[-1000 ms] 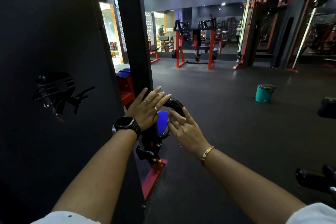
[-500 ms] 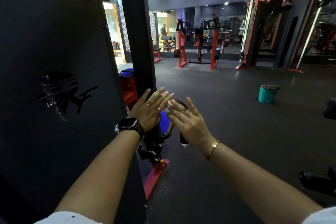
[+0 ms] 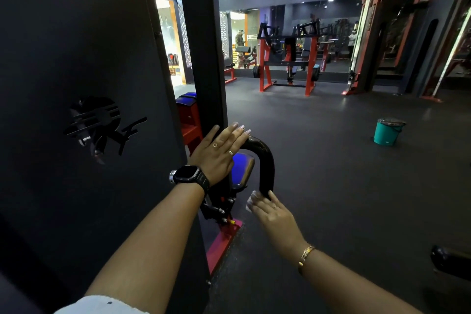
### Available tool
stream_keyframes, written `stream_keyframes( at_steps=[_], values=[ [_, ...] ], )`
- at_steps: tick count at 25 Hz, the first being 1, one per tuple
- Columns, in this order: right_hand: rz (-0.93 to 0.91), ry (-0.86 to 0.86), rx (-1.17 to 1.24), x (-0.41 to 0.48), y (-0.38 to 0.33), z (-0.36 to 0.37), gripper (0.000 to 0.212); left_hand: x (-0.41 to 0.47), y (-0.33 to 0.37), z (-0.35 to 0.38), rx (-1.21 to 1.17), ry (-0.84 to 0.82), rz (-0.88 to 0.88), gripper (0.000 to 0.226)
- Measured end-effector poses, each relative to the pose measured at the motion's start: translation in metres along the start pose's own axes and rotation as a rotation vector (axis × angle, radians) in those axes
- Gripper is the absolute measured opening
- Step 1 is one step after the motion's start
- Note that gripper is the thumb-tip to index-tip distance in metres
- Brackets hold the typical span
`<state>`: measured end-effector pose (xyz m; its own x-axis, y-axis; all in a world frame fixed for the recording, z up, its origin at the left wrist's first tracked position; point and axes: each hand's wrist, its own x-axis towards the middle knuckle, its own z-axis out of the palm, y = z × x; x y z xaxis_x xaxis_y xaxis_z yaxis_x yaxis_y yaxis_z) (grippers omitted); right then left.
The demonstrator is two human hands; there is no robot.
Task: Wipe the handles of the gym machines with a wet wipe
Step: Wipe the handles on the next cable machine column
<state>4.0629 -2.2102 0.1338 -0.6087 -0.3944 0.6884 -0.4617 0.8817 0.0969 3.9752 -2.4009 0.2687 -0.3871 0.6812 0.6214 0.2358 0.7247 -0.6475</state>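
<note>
A person's left hand (image 3: 219, 153) lies flat, fingers straight, on the top bend of a curved black handle (image 3: 266, 160) beside a dark machine upright (image 3: 204, 46). The right hand (image 3: 274, 214), fingers extended, presses a white wet wipe (image 3: 252, 200) against the handle's lower end. A teal bucket (image 3: 387, 132) stands well apart on the floor (image 3: 331, 173).
</note>
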Motion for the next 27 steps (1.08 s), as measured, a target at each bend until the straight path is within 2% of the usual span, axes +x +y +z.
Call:
stream_keyframes(
  at_steps=[1,4,5,8,10,12,15,17,18,20,21,24,27],
  values=[
    [0.162,0.002,0.149,0.006,-0.012,0.0,0.039,-0.001,0.001,0.0,-0.008,-0.006,-0.008,0.08],
    [0.801,0.026,0.704,0.039,-0.04,-0.02,0.036,-0.006,0.005,0.001,-0.107,0.046,-0.048,0.074],
    [0.945,0.032,0.848,0.049,-0.048,-0.026,0.036,-0.01,0.007,0.002,-0.171,0.064,-0.081,0.071],
    [1.281,0.093,1.427,0.077,-0.064,-0.033,0.033,-0.044,0.016,0.006,-0.321,0.033,-0.153,0.073],
    [1.403,0.006,1.823,0.088,-0.066,-0.031,0.033,-0.074,0.015,0.005,-0.434,-0.002,-0.225,0.071],
    [1.392,-0.18,2.021,0.094,-0.063,-0.027,0.032,-0.1,0.011,-0.002,-0.589,-0.016,-0.387,0.064],
    [1.307,-0.418,2.08,0.099,-0.062,-0.024,0.026,-0.113,0.014,-0.022,-0.738,-0.067,-0.604,0.047],
    [1.246,-0.477,2.076,0.102,-0.068,-0.022,0.025,-0.113,0.022,-0.034,-0.884,-0.228,-0.802,0.045],
    [1.221,-0.495,2.082,0.103,-0.071,-0.02,0.024,-0.111,0.024,-0.038,-1.007,-0.305,-0.961,0.041],
    [1.218,-0.509,2.097,0.103,-0.076,-0.017,0.023,-0.109,0.027,-0.039,-1.307,-0.318,-1.294,0.021],
    [1.238,-0.503,2.105,0.103,-0.077,-0.015,0.022,-0.109,0.027,-0.039,-1.41,-0.286,-1.399,0.014],
    [1.227,-0.484,2.154,0.104,-0.08,-0.011,0.028,-0.11,0.023,-0.044,-1.567,-0.233,-1.54,0.011],
    [1.148,-0.506,2.131,0.108,-0.084,-0.009,0.026,-0.115,0.016,-0.046,-1.648,-0.201,-1.578,0.017]
  ],
)
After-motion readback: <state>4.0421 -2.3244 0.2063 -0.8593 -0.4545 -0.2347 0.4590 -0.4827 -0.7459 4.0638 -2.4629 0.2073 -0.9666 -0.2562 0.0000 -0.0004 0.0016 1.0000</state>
